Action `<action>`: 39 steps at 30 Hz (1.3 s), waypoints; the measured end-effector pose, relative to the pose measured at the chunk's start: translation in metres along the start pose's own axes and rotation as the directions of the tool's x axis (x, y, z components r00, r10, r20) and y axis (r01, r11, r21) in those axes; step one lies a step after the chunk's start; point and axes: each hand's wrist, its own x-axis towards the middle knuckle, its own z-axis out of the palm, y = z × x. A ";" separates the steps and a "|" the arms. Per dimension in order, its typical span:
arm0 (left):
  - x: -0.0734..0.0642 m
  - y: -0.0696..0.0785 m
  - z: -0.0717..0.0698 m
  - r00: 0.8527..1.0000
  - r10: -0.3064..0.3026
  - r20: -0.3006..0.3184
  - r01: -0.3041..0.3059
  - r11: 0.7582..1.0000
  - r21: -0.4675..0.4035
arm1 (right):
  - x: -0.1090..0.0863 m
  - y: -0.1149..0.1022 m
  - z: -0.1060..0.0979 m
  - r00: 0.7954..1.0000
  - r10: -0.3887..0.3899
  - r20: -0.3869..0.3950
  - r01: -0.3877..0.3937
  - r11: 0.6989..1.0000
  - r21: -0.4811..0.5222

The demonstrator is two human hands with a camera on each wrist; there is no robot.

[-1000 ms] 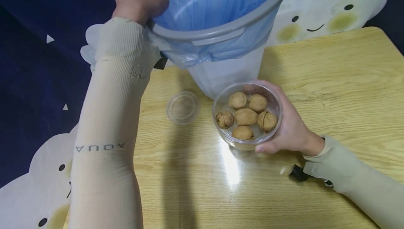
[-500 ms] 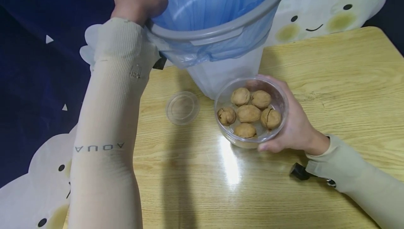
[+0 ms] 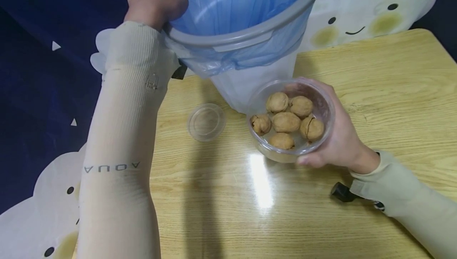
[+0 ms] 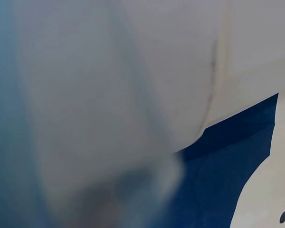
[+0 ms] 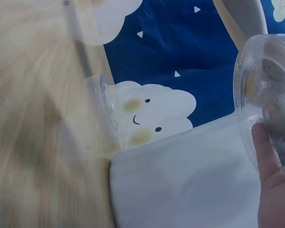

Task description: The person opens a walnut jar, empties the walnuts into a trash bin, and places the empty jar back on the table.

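My left hand [image 3: 157, 3] grips the left side of the grey rim of a white trash bin [image 3: 228, 40] lined with a blue bag; some fingers are hidden. In the left wrist view the bin's side [image 4: 85, 95] is a close, pale blur. My right hand [image 3: 342, 140] holds a round clear plastic container [image 3: 280, 156] from its right side, thumb at the near wall. Several walnuts [image 3: 286, 122] lie inside, some with cracked shells. The container is in front of the bin's lower part. In the right wrist view a finger presses on the container's wall [image 5: 238, 90].
A round clear lid [image 3: 206, 122] lies flat on the wooden table [image 3: 385, 104], left of the container. Behind stands a dark blue backdrop [image 3: 32, 76] with white smiling clouds [image 3: 353, 17]. The bin stands at the table's far side.
The right hand has lifted the container with the walnuts, shifting it up and slightly right in the head view. The left hand stays on the bin's rim. The lid lies where it was.
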 end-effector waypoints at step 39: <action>0.004 -0.009 0.003 1.000 0.001 -0.002 -0.001 1.000 0.017 | 0.023 -0.021 0.002 0.981 -0.136 -0.142 0.152 0.982 0.112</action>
